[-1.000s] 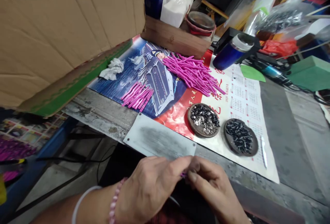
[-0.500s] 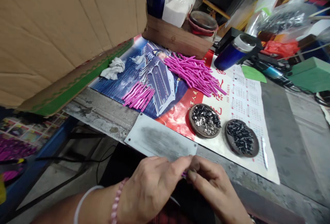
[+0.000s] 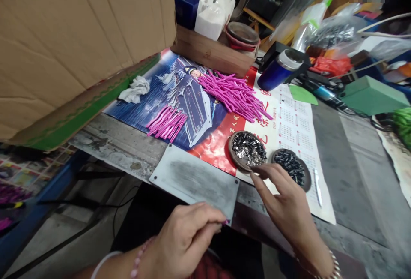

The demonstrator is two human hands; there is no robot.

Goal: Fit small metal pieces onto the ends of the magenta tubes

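Now the right hand (image 3: 284,202) has left the left (image 3: 189,236).

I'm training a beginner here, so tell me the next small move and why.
Probably dip the right hand into the dish of small metal rings and pinch one: its fingertips are at the near rim, while the left hand grips a small pink piece.
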